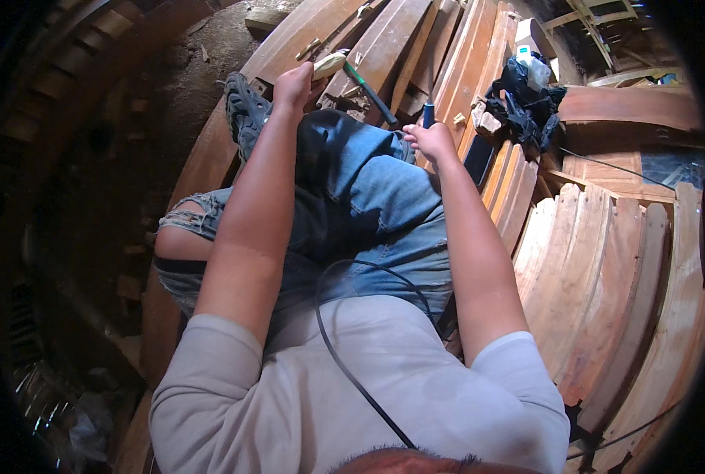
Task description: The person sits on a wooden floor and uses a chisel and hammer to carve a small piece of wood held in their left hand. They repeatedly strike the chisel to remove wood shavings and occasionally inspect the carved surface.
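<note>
My left hand [293, 87] is closed around a short pale piece of wood [329, 65], which sticks out to the right of the fist over the boards. My right hand [433, 144] grips a blue-handled tool [429, 116] near my right knee. Its thin shaft points away from me; the tip's shape is too small to tell. Between the two hands, a tool with a green and black handle [370, 93] lies slantwise on the boards. Its far end is by the pale wood, and I cannot make out its head.
Long reddish-brown boards [459, 59] lie under and ahead of me. A black plastic bag [522, 103] sits on them at the right, with a dark flat phone-like object [477, 160] nearer. Curved pale planks [597, 276] are stacked at the right. A black cable [333, 347] loops across my shirt.
</note>
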Tool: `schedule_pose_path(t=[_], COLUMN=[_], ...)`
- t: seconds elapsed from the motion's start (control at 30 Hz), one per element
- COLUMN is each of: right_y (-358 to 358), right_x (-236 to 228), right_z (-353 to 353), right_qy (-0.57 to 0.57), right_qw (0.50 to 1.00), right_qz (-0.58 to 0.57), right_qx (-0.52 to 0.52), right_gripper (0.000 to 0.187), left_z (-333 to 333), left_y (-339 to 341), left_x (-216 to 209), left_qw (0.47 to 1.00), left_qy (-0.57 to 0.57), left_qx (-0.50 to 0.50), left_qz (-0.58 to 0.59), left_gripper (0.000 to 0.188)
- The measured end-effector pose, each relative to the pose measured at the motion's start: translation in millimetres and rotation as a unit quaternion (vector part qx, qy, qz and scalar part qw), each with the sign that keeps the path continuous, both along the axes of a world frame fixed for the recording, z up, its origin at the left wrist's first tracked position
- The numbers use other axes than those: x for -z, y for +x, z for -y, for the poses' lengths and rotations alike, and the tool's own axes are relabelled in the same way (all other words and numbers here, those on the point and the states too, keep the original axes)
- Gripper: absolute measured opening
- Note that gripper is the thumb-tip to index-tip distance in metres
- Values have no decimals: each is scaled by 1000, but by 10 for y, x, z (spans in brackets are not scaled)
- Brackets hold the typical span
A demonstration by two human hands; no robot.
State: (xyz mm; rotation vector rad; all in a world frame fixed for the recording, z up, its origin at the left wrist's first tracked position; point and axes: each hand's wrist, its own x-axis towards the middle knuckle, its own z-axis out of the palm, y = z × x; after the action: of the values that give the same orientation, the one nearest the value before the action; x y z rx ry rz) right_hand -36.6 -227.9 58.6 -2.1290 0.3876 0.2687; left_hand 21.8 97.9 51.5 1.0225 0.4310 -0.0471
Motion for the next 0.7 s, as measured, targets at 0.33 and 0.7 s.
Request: schedule_pose_path(t=[0.33, 0.7], right_y=[-185, -423], right_x=[-310, -339], right_z=[-112, -43], right_qy=[-18, 169], right_qw=[985, 983], right_qz=[-101, 7], right_qx=[-142, 76], right_gripper=[23, 30], left_z=[196, 744], left_y=[67, -453], left_x=[163, -177], left_qw=[985, 767], left_qy=[146, 566], left_qx=[94, 281], left_qz=[19, 111], left_gripper=[44, 42])
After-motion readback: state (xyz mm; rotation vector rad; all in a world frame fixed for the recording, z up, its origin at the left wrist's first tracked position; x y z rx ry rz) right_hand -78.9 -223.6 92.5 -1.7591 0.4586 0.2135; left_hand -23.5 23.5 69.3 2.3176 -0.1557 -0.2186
